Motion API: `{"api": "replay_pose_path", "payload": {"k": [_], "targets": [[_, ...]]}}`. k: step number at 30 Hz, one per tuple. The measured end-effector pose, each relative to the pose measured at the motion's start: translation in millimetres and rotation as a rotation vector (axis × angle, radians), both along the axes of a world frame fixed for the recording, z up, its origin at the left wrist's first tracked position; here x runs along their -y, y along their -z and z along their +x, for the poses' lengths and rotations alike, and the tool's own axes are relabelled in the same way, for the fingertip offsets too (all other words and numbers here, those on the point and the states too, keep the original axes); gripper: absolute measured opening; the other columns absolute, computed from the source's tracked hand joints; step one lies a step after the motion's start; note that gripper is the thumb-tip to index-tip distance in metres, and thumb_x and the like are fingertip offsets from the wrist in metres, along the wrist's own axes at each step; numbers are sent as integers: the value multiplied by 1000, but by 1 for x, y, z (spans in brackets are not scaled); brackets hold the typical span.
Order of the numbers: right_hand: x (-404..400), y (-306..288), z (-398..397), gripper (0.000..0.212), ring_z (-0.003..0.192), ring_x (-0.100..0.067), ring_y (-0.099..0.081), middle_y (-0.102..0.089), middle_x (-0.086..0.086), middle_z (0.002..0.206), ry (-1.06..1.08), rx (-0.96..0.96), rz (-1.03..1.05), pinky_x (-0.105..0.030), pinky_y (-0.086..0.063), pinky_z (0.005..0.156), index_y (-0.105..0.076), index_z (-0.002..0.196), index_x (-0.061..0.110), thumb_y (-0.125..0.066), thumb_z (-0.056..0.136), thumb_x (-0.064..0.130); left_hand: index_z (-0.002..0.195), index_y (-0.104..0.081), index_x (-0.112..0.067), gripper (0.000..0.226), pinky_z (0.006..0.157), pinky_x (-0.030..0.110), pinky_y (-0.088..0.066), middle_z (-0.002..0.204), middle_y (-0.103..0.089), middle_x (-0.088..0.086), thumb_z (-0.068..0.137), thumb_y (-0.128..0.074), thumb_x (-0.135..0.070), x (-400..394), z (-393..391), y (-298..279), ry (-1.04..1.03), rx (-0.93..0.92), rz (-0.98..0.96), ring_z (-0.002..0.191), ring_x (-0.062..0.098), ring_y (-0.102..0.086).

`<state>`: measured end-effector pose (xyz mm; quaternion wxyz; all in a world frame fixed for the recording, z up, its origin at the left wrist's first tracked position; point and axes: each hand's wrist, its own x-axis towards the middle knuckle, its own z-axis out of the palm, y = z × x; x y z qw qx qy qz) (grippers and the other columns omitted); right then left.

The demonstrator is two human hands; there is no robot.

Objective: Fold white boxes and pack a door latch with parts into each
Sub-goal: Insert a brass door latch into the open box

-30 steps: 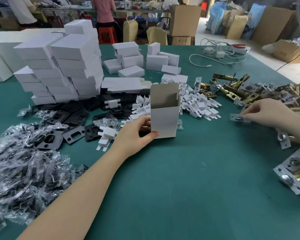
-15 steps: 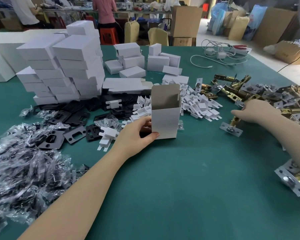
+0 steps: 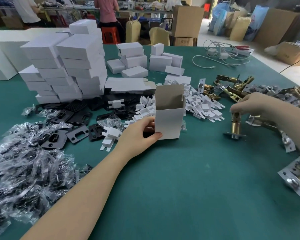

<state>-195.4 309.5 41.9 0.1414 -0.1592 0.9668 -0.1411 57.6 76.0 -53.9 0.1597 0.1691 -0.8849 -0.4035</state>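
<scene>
An open white box (image 3: 169, 122) stands upright on the green table (image 3: 189, 179), top flap raised. My left hand (image 3: 139, 135) grips its left lower side. To the right, my right hand (image 3: 255, 105) holds a brass door latch (image 3: 235, 125) by its upper end, the faceplate hanging down just above the table. More latches (image 3: 232, 87) lie in a heap behind and to the right of that hand.
Stacks of closed white boxes (image 3: 68, 63) rise at the back left. Flat box blanks (image 3: 128, 85), white plastic inserts (image 3: 204, 106), black strike plates (image 3: 76, 134) and bagged parts (image 3: 21, 170) crowd the left and middle. White cables (image 3: 220, 56) lie far right. People stand beyond the table.
My right hand picked a latch out of the pile and lifted it leftwards, turning it upright. The left hand and the box stayed put.
</scene>
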Motion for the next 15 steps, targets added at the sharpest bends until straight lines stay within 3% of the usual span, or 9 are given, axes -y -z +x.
{"api": "replay_pose_path", "payload": {"k": [2, 7, 9, 12, 15], "targets": [[-8, -8, 6, 33, 97, -30, -57, -63, -19, 111, -55, 15, -12, -42, -46, 87, -70, 103, 4, -71, 86, 32, 116, -53, -53, 39, 91, 35, -52, 107, -64, -32, 84, -68, -37, 0, 0, 0, 1, 6, -1, 95, -14, -61], [-30, -27, 19, 24, 87, -12, -61, -69, 5, 93, -255, -11, -13, -34, -43, 84, -71, 90, 28, -74, 77, 48, 118, -54, -51, 40, 92, 35, -52, 107, -64, -32, 84, -69, -37, 0, 0, 0, 0, 2, 1, 97, -13, -61], [-35, -35, 27, 28, 75, -5, -65, -72, 9, 79, -331, -8, 8, -26, -45, 74, -71, 88, 28, -73, 72, 51, 118, -54, -51, 39, 92, 35, -52, 107, -64, -32, 84, -69, -37, 1, 0, 1, 0, 3, 1, 97, -13, -61], [-32, -48, 43, 16, 62, 6, -61, -69, 13, 68, -467, -80, 25, -20, -40, 62, -69, 85, 30, -74, 76, 42, 118, -54, -51, 39, 92, 35, -52, 107, -64, -32, 84, -69, -37, 1, 0, 1, 6, -6, 8, 96, -13, -61], [-19, -76, 66, 30, 58, 1, -57, -65, 13, 65, -534, -221, -134, -23, -39, 57, -66, 84, 31, -64, 67, 55, 114, -55, -56, 41, 94, 35, -52, 105, -64, -32, 84, -71, -35, 0, 1, 0, 17, -31, 29, 96, -12, -62]]}}
